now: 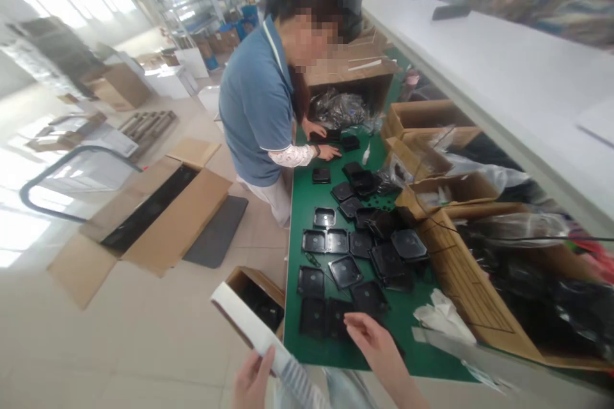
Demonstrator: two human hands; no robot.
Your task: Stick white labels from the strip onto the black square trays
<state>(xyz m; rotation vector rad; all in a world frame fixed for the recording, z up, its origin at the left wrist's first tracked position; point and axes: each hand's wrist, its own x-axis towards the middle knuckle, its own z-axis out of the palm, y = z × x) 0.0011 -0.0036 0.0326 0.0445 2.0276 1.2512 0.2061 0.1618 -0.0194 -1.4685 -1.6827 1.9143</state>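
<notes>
Left hand (253, 378) grips a white strip (268, 339) at the near edge. Right hand (377, 342), fingers loose and holding nothing, touches a black tray (336, 319) on the green mat (297, 230).

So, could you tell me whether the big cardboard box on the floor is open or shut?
Open: the cardboard box has its flaps spread flat, and dark contents show inside.

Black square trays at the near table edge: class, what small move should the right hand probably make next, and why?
Probably lower the right hand a little to grip the nearest black tray. Its fingers hover open just above that tray at the near edge of the green table, holding nothing, while the left hand is occupied gripping a long white strip.
</notes>
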